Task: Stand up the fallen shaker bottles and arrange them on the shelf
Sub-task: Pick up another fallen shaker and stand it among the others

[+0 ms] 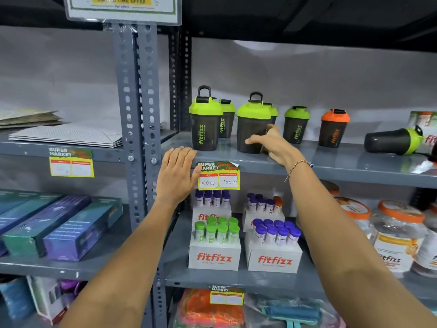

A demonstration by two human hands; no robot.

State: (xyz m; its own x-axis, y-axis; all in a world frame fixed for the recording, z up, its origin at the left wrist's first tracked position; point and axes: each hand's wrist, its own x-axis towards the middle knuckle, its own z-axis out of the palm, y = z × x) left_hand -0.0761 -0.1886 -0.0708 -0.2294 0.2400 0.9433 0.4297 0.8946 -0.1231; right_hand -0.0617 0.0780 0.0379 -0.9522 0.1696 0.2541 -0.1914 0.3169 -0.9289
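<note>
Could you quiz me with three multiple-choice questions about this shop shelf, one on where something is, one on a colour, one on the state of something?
1. Where does the left hand rest?
A. on the shelf's front edge, beside the price tag
B. on a shaker lid
C. on the white boxes below

2. What colour is the lid of the odd shaker among the upright ones?
A. purple
B. orange
C. white

3. How is the shaker at far right placed?
A. upright
B. upside down
C. lying on its side

Answers: 1 A, the palm lies flat on the edge left of the tag. 2 B, the other upright lids are green. 3 C, its green lid points sideways to the right.
</note>
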